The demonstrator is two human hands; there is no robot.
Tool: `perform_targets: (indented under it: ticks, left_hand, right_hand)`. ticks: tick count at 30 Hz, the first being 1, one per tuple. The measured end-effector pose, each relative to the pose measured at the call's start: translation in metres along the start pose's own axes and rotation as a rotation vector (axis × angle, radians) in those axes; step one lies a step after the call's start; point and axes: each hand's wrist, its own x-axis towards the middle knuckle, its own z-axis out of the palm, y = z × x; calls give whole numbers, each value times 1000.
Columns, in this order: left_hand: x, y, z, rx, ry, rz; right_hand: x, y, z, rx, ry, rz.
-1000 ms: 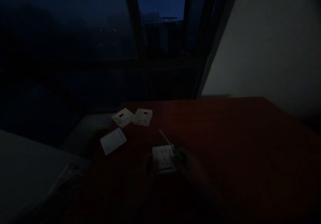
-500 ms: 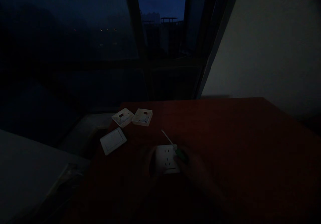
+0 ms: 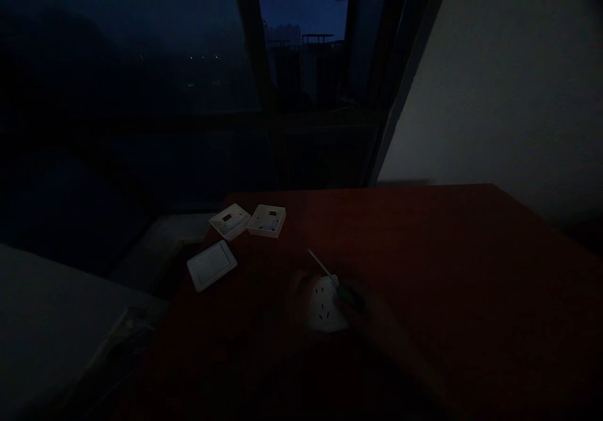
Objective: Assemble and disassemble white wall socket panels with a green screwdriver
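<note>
A white wall socket, its slots facing up at me, is between my hands at the near middle of the table. My left hand grips its left side, though the fingers are dim and partly lost in shadow. A screwdriver with a green handle and a thin metal shaft is in my right hand. Its shaft points up and to the left, across the socket's top right corner. My right fingers also lie close to the socket's right edge; whether they press on it I cannot tell.
Two white mounting boxes lie side by side at the table's far left. Nearer, a white switch plate lies by the left edge of the reddish table. Behind are a dark window and a pale wall. The light is very low.
Both hands have shifted slightly right with the socket and screwdriver. The socket has tilted, and my left hand now covers more of its left side.
</note>
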Motion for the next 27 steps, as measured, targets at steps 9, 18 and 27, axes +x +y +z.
perform_targets:
  ticks: [9,18,27]
  left_hand:
    - [2,14,-9,130,-6,87]
    - [5,25,-7,130,-2,53]
    - [5,15,-33,-108,119,-153]
  right_hand:
    - [-2,-4,1,48,17,-37]
    - [-2,-3,3,65,23,-25]
    - [-9,-1,-7,127,74,38]
